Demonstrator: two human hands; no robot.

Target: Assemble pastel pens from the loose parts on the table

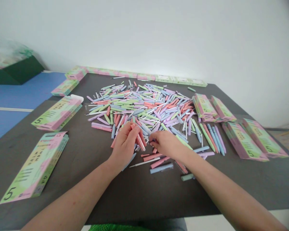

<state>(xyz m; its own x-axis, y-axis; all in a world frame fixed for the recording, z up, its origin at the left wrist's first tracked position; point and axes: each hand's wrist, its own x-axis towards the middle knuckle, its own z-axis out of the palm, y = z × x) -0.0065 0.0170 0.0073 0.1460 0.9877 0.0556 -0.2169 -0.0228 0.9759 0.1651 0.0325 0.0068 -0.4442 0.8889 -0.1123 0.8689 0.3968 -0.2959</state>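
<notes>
A wide heap of pen parts (144, 102) in red, blue, green and purple, mixed with thin white refills, covers the middle of the dark table. At its near edge, my left hand (125, 144) is closed around a few red pen parts (140, 141), which stick out past the thumb. Beside it, my right hand (167, 142) has its fingers pinched together low over the heap; what lies in them is hidden. Below the hands are loose pieces, among them a blue pen part (161, 168) and a white refill (144, 162).
Printed cartons stand left (36, 166) and right (247, 141), with a row of cartons (145, 77) along the back by the wall. Several assembled-looking pens (213, 138) lie side by side right of the heap. A dark green box (16, 72) holds plastic-wrapped stuff.
</notes>
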